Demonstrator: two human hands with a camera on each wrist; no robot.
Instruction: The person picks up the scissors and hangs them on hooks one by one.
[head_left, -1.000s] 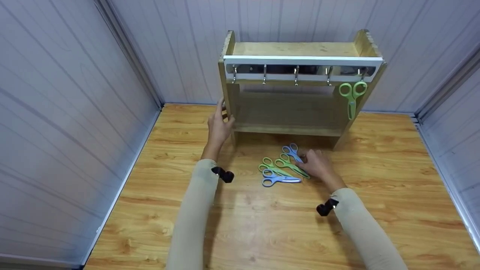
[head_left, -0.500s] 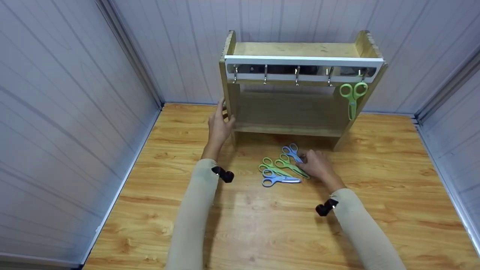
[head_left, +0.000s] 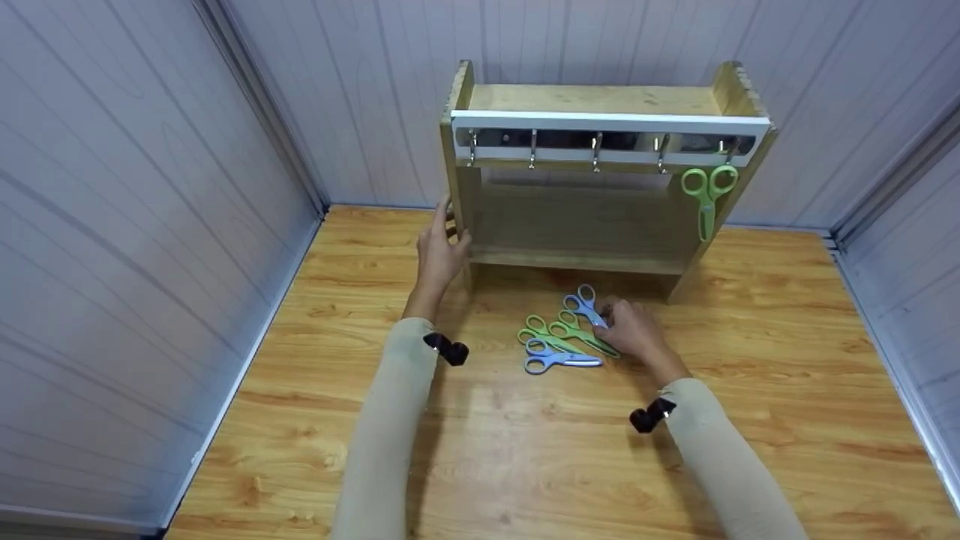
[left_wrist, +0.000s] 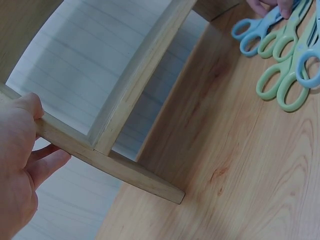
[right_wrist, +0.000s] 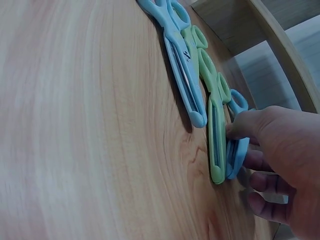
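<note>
My left hand (head_left: 439, 255) grips the left side board of a small wooden shelf (head_left: 577, 259); in the left wrist view, thumb and fingers lie on either side of that board (left_wrist: 135, 172). At the shelf's foot my right hand (head_left: 634, 330) pinches the blades of the farthest blue scissors (head_left: 581, 302), whose handles point away to the left. The right wrist view shows thumb and fingers about these blue scissors (right_wrist: 240, 147). Right beside them lie green scissors (head_left: 574, 330). A second green pair (head_left: 536, 330) and nearer blue scissors (head_left: 553, 356) overlap to the left.
A white rail with several metal hooks (head_left: 596, 150) runs across the shelf's upper front. Green scissors (head_left: 705, 201) hang from its rightmost hook. Panel walls (head_left: 150, 225) enclose the wood-patterned floor (head_left: 510, 450) at the back and both sides.
The farthest blue scissors have shifted very slightly away under my right hand. My left hand keeps its hold on the shelf, and the other scissors stay put.
</note>
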